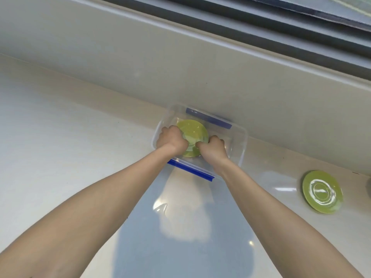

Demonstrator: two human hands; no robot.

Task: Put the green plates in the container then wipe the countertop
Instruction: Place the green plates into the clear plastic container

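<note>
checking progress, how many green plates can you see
2. One green plate is inside the clear container, gripped by both hands; more could be stacked beneath it. The other plate lies on the countertop to the right.

Clear plastic container (240, 145) (glossy countertop (60, 137))

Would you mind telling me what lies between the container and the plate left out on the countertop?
Nothing: in the head view, only bare countertop separates the container from the loose plate.
</note>
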